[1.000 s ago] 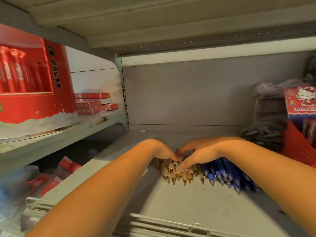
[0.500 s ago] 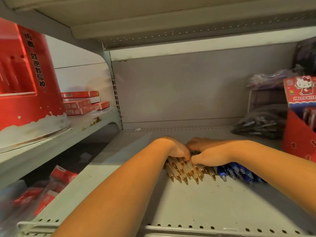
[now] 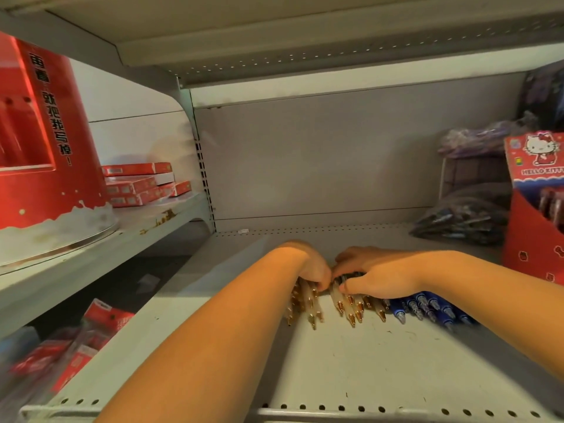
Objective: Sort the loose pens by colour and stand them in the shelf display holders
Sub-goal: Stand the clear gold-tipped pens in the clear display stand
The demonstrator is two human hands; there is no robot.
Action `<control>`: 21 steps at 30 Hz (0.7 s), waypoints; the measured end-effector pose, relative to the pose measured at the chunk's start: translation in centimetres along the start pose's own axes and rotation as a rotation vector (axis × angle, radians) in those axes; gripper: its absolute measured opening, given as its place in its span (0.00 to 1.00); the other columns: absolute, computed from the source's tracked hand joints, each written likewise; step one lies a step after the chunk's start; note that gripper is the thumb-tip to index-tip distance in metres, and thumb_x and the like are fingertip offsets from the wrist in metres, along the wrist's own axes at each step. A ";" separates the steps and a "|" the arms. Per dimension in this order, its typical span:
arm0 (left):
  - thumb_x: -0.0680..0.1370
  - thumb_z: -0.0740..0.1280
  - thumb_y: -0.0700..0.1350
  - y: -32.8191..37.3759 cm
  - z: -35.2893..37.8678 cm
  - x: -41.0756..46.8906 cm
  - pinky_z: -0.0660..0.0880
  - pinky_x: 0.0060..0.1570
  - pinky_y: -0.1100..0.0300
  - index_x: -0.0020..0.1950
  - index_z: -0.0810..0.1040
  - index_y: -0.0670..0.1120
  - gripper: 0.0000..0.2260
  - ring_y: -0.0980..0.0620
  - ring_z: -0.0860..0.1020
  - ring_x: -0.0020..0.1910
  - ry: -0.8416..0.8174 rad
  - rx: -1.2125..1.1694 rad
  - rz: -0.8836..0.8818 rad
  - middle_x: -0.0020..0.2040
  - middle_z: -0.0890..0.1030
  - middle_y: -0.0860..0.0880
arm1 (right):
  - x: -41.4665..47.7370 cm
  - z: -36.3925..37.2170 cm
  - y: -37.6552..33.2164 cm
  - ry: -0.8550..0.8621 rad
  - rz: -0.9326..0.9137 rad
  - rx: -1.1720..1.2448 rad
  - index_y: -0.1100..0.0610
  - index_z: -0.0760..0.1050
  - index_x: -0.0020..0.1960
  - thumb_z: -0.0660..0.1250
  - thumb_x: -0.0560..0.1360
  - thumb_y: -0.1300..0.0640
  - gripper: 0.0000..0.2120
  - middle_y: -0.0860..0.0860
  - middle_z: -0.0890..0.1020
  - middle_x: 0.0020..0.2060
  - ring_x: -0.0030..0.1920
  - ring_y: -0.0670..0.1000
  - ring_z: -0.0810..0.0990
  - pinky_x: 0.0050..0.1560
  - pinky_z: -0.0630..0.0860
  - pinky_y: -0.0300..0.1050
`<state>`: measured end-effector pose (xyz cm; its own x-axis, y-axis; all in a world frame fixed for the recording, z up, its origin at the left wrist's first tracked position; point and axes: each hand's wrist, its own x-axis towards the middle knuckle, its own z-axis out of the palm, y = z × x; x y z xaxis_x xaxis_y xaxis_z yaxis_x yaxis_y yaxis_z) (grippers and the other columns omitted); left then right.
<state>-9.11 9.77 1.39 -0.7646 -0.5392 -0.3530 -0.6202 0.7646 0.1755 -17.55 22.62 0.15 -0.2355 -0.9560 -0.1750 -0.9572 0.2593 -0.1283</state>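
Loose pens lie in a row on the grey shelf, tips toward me. A bunch of pale gold-tipped pens sits under my left hand, whose fingers curl round their barrels. A small gap separates it from more gold-tipped pens. My right hand lies flat over those, thumb against one barrel. Blue pens stick out from under my right wrist. The upper ends of all the pens are hidden by my hands.
A red Hello Kitty display box stands at the right, with bags of dark pens behind it. A big red display stand and red flat boxes sit on the left shelf. Red packets lie lower left.
The gold-tipped pens have split into two groups: my left hand has drawn one bunch a little to the left. My right hand stays on the rest.
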 end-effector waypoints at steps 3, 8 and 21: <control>0.74 0.65 0.40 -1.4 0.6 0.7 0.80 0.46 0.58 0.68 0.65 0.38 0.23 0.49 0.80 0.43 0.149 0.059 -0.103 0.52 0.77 0.43 | 0.0 0.1 0.2 0.006 0.000 -0.005 0.36 0.68 0.70 0.52 0.81 0.40 0.18 0.48 0.66 0.72 0.69 0.54 0.67 0.67 0.65 0.49; 0.71 0.66 0.38 -2.7 0.5 0.9 0.75 0.29 0.62 0.73 0.59 0.41 0.32 0.50 0.78 0.36 0.181 0.020 -0.098 0.44 0.78 0.46 | 0.1 0.2 0.4 0.009 0.013 -0.014 0.34 0.66 0.71 0.51 0.82 0.39 0.19 0.46 0.63 0.74 0.71 0.54 0.64 0.67 0.63 0.49; 0.66 0.71 0.35 -5.2 -0.4 -1.3 0.78 0.29 0.62 0.73 0.64 0.57 0.38 0.49 0.79 0.39 0.194 -0.604 0.047 0.49 0.76 0.46 | 0.2 -0.9 -1.1 0.263 0.115 0.404 0.57 0.76 0.65 0.63 0.80 0.48 0.18 0.57 0.81 0.60 0.57 0.57 0.81 0.59 0.77 0.51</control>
<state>-5.01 6.37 1.27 -0.7763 -0.6073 -0.1691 -0.5312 0.4857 0.6942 -16.71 21.99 1.10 -0.4201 -0.9068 0.0352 -0.7930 0.3480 -0.5000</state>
